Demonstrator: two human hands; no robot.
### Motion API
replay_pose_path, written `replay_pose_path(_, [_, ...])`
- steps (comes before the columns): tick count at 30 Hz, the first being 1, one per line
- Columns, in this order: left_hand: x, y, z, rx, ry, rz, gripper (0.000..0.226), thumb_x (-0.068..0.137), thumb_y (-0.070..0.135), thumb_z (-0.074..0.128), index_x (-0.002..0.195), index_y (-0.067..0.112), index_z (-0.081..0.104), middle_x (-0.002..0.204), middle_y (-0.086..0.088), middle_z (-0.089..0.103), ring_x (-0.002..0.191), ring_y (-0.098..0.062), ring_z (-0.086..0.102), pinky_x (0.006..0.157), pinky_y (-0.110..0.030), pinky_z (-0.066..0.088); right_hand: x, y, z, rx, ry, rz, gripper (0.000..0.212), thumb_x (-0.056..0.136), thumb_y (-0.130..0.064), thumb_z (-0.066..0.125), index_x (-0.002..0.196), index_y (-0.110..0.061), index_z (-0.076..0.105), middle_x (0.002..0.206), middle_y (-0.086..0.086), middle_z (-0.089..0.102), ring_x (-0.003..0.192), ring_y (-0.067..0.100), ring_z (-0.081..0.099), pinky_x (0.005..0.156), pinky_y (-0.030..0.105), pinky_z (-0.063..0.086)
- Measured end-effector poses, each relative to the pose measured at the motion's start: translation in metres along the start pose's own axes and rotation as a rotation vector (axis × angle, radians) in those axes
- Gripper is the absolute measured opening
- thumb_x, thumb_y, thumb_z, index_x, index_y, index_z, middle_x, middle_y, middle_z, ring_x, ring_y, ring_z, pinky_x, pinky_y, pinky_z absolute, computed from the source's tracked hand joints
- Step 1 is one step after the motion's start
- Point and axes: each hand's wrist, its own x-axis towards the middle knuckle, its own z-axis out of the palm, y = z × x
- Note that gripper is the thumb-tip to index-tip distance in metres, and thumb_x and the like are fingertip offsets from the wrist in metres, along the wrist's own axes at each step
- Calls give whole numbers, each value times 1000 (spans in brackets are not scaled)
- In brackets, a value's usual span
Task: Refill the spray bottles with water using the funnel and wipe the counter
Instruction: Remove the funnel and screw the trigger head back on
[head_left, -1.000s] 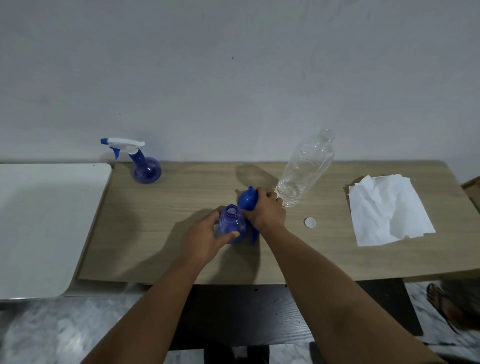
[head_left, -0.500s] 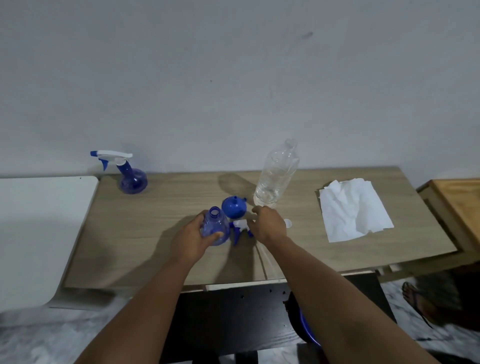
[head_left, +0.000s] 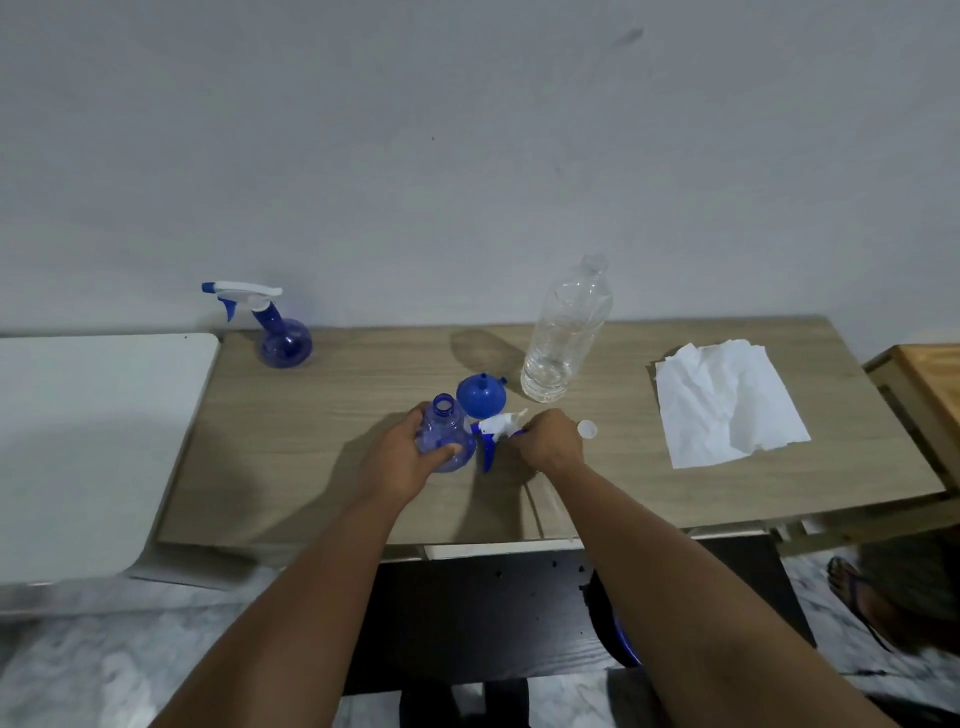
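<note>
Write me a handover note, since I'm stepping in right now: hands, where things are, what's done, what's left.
Left hand grips the open spray bottle, standing upright on the counter.
Right hand holds its removed trigger head low beside it.
Funnel lies just behind them; uncapped water bottle with little water behind that, its cap beside the right hand.
Second spray bottle, head on, far left; paper towel right.
Done: head off. Left: filling, recapping, wiping.

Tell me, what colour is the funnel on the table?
Blue. The funnel lies bowl-down beside the open spray bottle, seen clearly in the head view.
</note>
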Motion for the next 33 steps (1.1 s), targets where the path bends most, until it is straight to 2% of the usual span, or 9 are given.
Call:
replay_pose_path(6, [-5,8,-6,-28,-22,-25,67,74,39,84,134,32,55,115,10,70,106,-15,66,93,-41,54,-19,-52,-50,420,137,-158,16,80,-23,82,77,-7,79,64,7,68,61,15,60,65,30,46])
replay_pose_path(8, [-5,10,-6,-21,-37,-42,67,72,43,83,132,30,56,116,4,71,107,-21,67,94,-46,53,-28,-81,-68,573,135,-270,15,84,-24,83,73,-17,76,65,3,70,62,13,61,66,30,51])
replay_pose_path(10, [-5,11,-6,-29,-45,-48,64,71,43,82,128,28,58,113,1,72,105,-25,68,93,-48,52,-37,-107,-83,717,139,-351,7,87,-28,84,88,-23,79,80,-4,77,70,13,71,68,27,55])
replay_pose_path(12, [-7,15,-5,-57,-42,-57,61,74,35,84,129,28,58,112,0,73,103,-25,69,93,-48,52,-45,-127,-92,783,149,-428,27,88,-31,83,109,-15,79,96,-4,78,79,14,77,71,23,57])
replay_pose_path(16, [-5,22,-3,-34,-51,-101,62,77,30,84,132,25,56,114,-2,72,104,-27,67,97,-46,51,-55,-147,-87,786,164,-542,37,90,-28,83,122,-12,75,103,-5,77,87,20,76,76,26,60])
replay_pose_path(21, [-11,24,-11,243,-2,-28,61,82,53,73,136,33,52,115,8,69,105,-19,67,89,-35,53,-54,-146,-67,776,210,-591,39,90,-28,83,125,-16,72,112,-6,75,89,11,70,85,30,61])
replay_pose_path(25, [-6,24,-6,56,-70,-85,62,79,37,82,133,28,53,110,4,70,105,-23,67,95,-42,53,-52,-139,-53,754,175,-568,38,87,-28,85,122,-18,73,108,-9,76,89,9,74,86,32,62])
replay_pose_path(29, [-4,21,-5,55,-59,-75,60,78,39,81,130,31,54,112,7,71,102,-20,68,94,-43,53,-54,-116,-34,733,100,-535,31,86,-17,86,114,-12,77,102,2,80,93,18,78,91,40,63])
replay_pose_path(33, [-3,15,-4,-11,-65,-63,47,79,29,81,118,36,56,97,21,69,99,-14,69,77,-19,51,-61,-89,-6,675,9,-564,20,87,0,77,105,-9,77,96,6,80,88,13,75,86,34,61])
